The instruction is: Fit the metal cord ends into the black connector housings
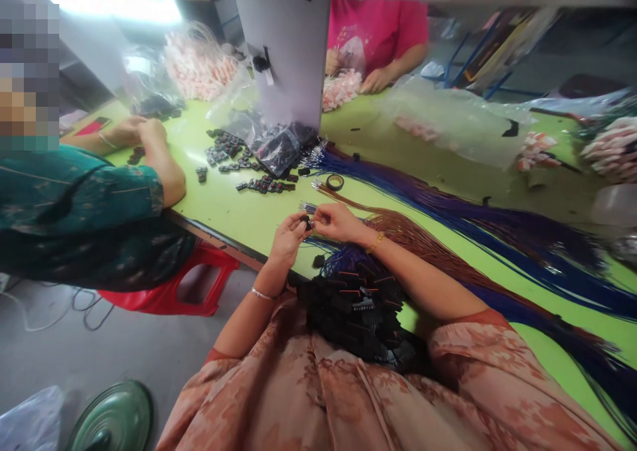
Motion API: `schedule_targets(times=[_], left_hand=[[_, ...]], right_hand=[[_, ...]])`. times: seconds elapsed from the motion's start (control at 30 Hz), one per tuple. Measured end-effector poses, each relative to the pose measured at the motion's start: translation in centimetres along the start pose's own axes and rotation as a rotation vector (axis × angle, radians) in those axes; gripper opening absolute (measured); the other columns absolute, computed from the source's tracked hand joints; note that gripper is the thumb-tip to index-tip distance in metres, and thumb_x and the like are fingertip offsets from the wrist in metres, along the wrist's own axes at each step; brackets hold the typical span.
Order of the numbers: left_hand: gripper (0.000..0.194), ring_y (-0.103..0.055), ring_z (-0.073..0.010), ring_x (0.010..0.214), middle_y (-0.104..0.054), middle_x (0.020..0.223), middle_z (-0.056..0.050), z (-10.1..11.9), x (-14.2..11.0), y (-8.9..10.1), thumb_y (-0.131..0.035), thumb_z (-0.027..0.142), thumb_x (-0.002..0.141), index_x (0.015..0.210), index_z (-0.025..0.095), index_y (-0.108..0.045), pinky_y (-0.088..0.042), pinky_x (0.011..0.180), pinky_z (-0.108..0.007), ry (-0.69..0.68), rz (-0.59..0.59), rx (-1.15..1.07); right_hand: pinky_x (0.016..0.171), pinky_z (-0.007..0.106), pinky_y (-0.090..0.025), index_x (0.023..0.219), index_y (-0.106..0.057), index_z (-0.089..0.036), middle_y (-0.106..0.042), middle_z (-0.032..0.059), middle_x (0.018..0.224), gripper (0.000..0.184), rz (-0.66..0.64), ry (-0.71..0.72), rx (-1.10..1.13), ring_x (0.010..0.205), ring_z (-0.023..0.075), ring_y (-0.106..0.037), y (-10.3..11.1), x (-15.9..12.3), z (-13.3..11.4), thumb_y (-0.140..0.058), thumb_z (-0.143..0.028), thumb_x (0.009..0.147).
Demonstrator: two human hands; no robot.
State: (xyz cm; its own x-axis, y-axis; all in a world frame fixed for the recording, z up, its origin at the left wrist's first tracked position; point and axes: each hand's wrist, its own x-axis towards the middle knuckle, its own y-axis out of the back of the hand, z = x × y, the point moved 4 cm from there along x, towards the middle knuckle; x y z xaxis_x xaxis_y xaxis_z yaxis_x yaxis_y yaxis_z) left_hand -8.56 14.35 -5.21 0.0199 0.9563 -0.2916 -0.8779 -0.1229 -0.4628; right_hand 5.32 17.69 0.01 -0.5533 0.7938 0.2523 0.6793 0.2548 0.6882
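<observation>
Over the table edge, my left hand (286, 240) pinches a small black plastic connector housing (305, 222) between thumb and fingers. My right hand (339, 223) meets it from the right, its thumb and forefinger pressed together at the housing; what they grip is too small to make out. Just behind the fingertips lie silver-tipped wire ends (307, 207). Brown wires (413, 239) run off to the right from beneath my right wrist, and blue wires (343, 260) lie below it. A heap of black connector pieces (358, 312) sits against my lap, under my forearms.
Black connectors (266, 184) lie scattered on the green table (219, 215), near a plastic bag (283, 149) and a tape roll (335, 182). A long blue wire bundle (448, 202) stretches right. One co-worker (84, 205) sits left by a red stool (204, 282); another (378, 40) works opposite.
</observation>
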Motion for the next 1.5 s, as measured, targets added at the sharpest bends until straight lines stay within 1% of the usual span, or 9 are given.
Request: schedule_targets(times=[0.23,0.33,0.53,0.7,0.97,1.07,1.3,1.37,1.5], left_hand=[[0.03,-0.059,-0.0083,0.067,-0.065,0.077,-0.001,0.0,0.2,-0.4,-0.075,0.015,0.064,0.093,0.014,-0.065,-0.049,0.067,-0.022,-0.021,0.076,0.073],[0.026,-0.058,-0.0074,0.065,-0.065,0.076,-0.001,0.1,0.2,-0.5,-0.074,0.014,0.066,0.091,0.014,-0.065,-0.048,0.067,-0.023,0.008,0.072,0.042],[0.029,-0.059,-0.0086,0.069,-0.065,0.081,-0.002,0.1,0.2,-0.7,-0.074,0.016,0.065,0.093,0.015,-0.065,-0.048,0.072,-0.025,-0.048,0.083,0.059],[0.031,-0.059,-0.0086,0.071,-0.066,0.083,-0.002,0.0,0.1,-0.8,-0.073,0.014,0.065,0.094,0.015,-0.064,-0.048,0.072,-0.024,-0.041,0.051,0.032],[0.034,-0.06,-0.0095,0.073,-0.066,0.084,-0.002,-0.2,0.5,-0.2,-0.076,0.018,0.063,0.095,0.016,-0.064,-0.05,0.077,-0.027,-0.035,0.055,0.021],[0.034,-0.06,-0.01,0.072,-0.066,0.084,-0.003,-0.3,0.6,-0.2,-0.077,0.018,0.062,0.095,0.015,-0.065,-0.05,0.076,-0.028,-0.036,0.077,0.028],[0.031,-0.058,-0.0095,0.069,-0.065,0.079,-0.003,0.0,0.4,-0.5,-0.076,0.015,0.062,0.092,0.013,-0.067,-0.049,0.071,-0.026,-0.037,0.079,0.097],[0.031,-0.058,-0.0091,0.068,-0.065,0.08,-0.003,0.0,0.4,-0.5,-0.075,0.016,0.062,0.092,0.013,-0.067,-0.049,0.07,-0.025,-0.02,0.079,0.077],[0.033,-0.06,-0.0098,0.072,-0.066,0.084,-0.004,0.0,0.5,-0.3,-0.077,0.018,0.061,0.093,0.015,-0.067,-0.05,0.071,-0.026,-0.008,0.065,0.052]], right_hand=[[0.058,0.022,-0.032,0.069,-0.057,-0.016,-0.058,0.0005,0.065,0.009,0.005,0.021,-0.091,0.058,0.0106,-0.045,-0.3,0.2,0.3,-0.052,-0.021,0.074],[0.061,0.023,-0.033,0.071,-0.058,-0.016,-0.059,0.0015,0.068,0.009,0.007,0.035,-0.127,0.061,0.0117,-0.046,-0.2,0.2,0.4,-0.052,-0.021,0.075],[0.063,0.024,-0.033,0.072,-0.058,-0.016,-0.061,0.0031,0.07,0.01,0.014,0.015,-0.163,0.064,0.0132,-0.048,-0.4,0.1,0.3,-0.05,-0.021,0.076],[0.059,0.022,-0.032,0.072,-0.058,-0.016,-0.06,0.0014,0.067,0.013,-0.01,-0.014,-0.074,0.059,0.0111,-0.046,-0.5,0.1,0.3,-0.049,-0.021,0.078],[0.059,0.023,-0.03,0.068,-0.058,-0.016,-0.058,0.0002,0.064,0.015,-0.03,0.009,-0.121,0.058,0.0105,-0.042,-0.1,-0.1,0.3,-0.048,-0.021,0.078],[0.058,0.022,-0.029,0.069,-0.059,-0.016,-0.058,-0.0005,0.063,0.016,-0.045,-0.003,-0.077,0.056,0.0101,-0.042,-0.4,-0.2,0.4,-0.047,-0.022,0.079],[0.057,0.022,-0.029,0.069,-0.06,-0.016,-0.06,0.0005,0.063,0.017,-0.073,-0.014,-0.192,0.057,0.0107,-0.044,-0.3,-0.1,0.3,-0.049,-0.023,0.08],[0.061,0.022,-0.033,0.075,-0.063,-0.015,-0.065,0.0028,0.07,0.022,-0.052,-0.08,-0.234,0.061,0.012,-0.049,0.8,0.5,1.1,-0.046,-0.026,0.085],[0.069,0.027,-0.039,0.087,-0.066,-0.015,-0.07,0.0119,0.089,0.024,-0.003,-0.383,-0.513,0.077,0.0199,-0.059,3.1,2.0,3.8,-0.045,-0.027,0.087]])
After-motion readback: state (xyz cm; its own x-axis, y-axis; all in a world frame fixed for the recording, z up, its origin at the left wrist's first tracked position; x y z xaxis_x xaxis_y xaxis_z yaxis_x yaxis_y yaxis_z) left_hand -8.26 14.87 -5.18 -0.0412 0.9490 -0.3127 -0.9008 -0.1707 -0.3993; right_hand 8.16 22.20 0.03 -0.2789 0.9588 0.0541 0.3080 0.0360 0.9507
